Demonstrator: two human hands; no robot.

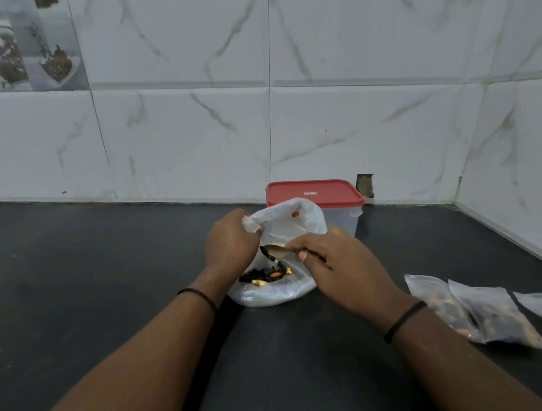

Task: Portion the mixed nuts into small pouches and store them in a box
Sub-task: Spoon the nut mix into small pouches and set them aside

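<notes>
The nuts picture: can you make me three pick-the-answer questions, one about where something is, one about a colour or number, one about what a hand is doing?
1. Where is the box?
A. behind the big bag
B. left of the big bag
C. on the pouches

2. What colour is the box's lid?
A. blue
B. red
C. green

3. What is the right hand doing?
A. lying flat
B. holding a spoon
C. lifting the lid

Answers:
1 A, it stands by the wall past the big bag.
2 B, the lid shows red.
3 B, its fingers pinch the spoon over the nuts.
</notes>
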